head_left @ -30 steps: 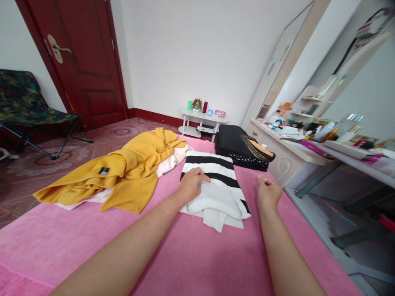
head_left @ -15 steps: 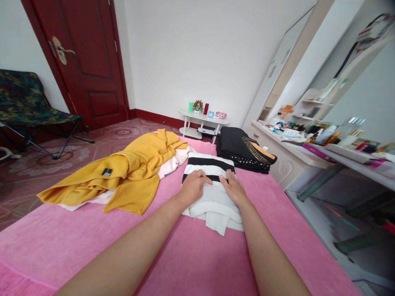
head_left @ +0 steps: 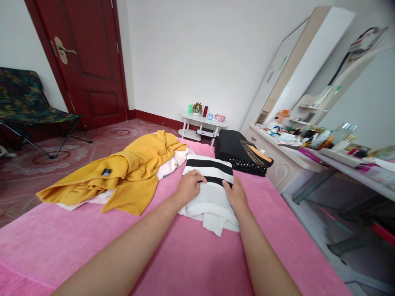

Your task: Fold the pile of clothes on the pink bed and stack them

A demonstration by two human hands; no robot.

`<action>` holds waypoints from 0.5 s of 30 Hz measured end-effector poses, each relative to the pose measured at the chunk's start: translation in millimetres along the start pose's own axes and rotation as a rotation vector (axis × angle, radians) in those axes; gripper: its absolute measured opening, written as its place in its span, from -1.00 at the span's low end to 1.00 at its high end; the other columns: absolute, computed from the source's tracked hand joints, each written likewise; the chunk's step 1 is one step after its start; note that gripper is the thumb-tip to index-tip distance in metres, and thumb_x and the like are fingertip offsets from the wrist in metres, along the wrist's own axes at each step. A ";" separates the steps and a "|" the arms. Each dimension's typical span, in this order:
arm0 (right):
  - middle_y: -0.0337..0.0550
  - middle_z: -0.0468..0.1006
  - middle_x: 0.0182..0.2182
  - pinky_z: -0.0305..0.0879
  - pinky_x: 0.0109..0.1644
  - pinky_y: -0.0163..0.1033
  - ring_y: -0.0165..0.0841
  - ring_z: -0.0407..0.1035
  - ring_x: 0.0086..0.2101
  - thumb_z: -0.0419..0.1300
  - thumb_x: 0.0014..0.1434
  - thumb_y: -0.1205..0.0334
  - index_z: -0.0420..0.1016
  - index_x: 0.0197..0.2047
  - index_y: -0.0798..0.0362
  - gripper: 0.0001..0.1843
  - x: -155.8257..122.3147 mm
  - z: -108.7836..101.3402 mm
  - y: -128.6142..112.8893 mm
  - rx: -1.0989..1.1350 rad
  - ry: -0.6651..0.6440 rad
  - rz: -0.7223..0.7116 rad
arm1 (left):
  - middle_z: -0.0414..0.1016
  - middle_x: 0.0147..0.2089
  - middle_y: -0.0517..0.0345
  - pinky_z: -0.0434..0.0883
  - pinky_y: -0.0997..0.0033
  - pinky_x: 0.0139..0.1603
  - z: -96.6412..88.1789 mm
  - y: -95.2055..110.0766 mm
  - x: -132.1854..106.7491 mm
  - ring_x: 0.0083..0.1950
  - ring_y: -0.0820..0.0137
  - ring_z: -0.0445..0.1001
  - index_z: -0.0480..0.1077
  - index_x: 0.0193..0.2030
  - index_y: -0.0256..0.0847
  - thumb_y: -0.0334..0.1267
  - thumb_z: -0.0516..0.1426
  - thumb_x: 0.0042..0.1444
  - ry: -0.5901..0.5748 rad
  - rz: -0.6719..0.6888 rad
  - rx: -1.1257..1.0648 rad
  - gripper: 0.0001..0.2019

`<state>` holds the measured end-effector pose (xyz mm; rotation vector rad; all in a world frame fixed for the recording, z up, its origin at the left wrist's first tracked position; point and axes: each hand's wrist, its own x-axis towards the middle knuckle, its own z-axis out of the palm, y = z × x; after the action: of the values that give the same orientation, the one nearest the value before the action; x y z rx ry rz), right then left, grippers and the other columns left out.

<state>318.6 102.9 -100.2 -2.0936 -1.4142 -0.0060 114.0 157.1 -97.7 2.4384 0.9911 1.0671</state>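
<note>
A folded black-and-white striped garment (head_left: 210, 181) lies on the pink bed cover (head_left: 191, 255), its white part nearest me. My left hand (head_left: 187, 188) rests palm down on its left side, fingers flat on the cloth near a black stripe. Over the garment's right edge lies my right hand (head_left: 236, 194), pressing down with its fingers stretched forward. Neither hand lifts anything.
A crumpled yellow garment (head_left: 129, 172) over pale pink cloth lies to the left. A folded black stack (head_left: 240, 152) sits at the bed's far end. Also here: a small white table (head_left: 202, 123), a cluttered dresser (head_left: 296, 144) at right, a red door (head_left: 89, 61) and a folding chair (head_left: 24, 102).
My right hand came from the bare cover on the right onto the striped garment, which now looks narrower. My left hand stayed on it.
</note>
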 end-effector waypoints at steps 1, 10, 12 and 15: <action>0.17 0.25 0.20 0.07 0.22 -0.01 -0.07 0.13 0.19 -0.01 0.18 -0.03 0.19 0.25 0.20 -0.34 0.4 -1.9 4.2 -0.025 0.024 0.048 | 0.42 -0.16 0.10 0.31 0.39 -0.02 -3.7 -2.7 0.8 -0.07 0.34 0.39 0.50 -0.16 -0.13 -0.55 -0.03 -0.01 0.035 -0.069 0.057 -0.61; 0.29 0.40 0.07 0.30 0.05 -0.07 -0.10 0.38 0.02 0.10 0.04 -0.19 0.08 0.27 0.30 -0.09 13.9 -6.5 26.9 0.321 -0.050 0.250 | 0.52 -0.09 -0.18 0.37 0.22 -0.11 -34.0 -26.3 14.5 -0.04 0.04 0.48 0.44 -0.18 -0.24 0.24 0.04 0.01 -0.223 -0.659 0.279 -0.46; 0.32 0.34 0.12 0.33 0.02 -0.08 -0.09 0.36 0.04 0.20 -0.06 -0.20 0.07 0.27 0.29 0.00 15.0 -7.3 27.5 0.425 -0.067 0.311 | 0.53 -0.11 -0.15 0.37 0.21 -0.12 -33.5 -28.6 14.2 -0.06 0.04 0.49 0.46 -0.23 -0.22 0.24 0.10 -0.06 -0.265 -0.642 0.173 -0.47; 0.21 0.42 0.07 0.38 -0.03 -0.04 -0.07 0.40 -0.01 0.32 -0.17 -0.05 0.24 0.17 0.20 -0.12 13.1 -9.8 24.4 0.571 -0.089 0.321 | 0.56 -0.26 -0.09 0.40 0.21 -0.20 -29.5 -29.3 13.2 -0.21 0.09 0.52 0.46 -0.31 -0.27 0.01 0.22 -0.09 -0.202 -0.599 -0.089 -0.65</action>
<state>347.9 103.1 -99.6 -1.8173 -0.9588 0.5587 84.8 187.2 -85.7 1.9280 1.4335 0.6274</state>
